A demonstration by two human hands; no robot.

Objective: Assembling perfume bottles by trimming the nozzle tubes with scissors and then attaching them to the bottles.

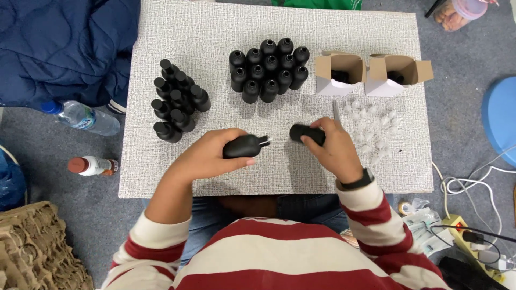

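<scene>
Bottles everywhere on the board. Counted: left cluster at about 10 o'clock from the hands, roughly ten black bottles, some overlapping so exact count is unsure. Centre cluster at 12 o'clock, about thirteen black bottles standing upright, packed touching. Two open cardboard boxes at 1 to 2 o'clock, side by side, each with something dark inside. Clear small caps scattered at 3 o'clock of the right hand, too small to count.

Left hand wraps a black bottle lying sideways, neck pointing to 3 o'clock; fingers closed around its body. A white tip shows at the neck. Right hand grips a black cap, fingers curled over it, cap sticking out at 9 o'clock from the palm. Bottle neck and cap face each other, near but apart, a small gap between. Thin grey tool lies on the board at 12 o'clock, just beside the right hand.

Off the board at 9 o'clock: two plastic drink bottles on the floor.
</scene>
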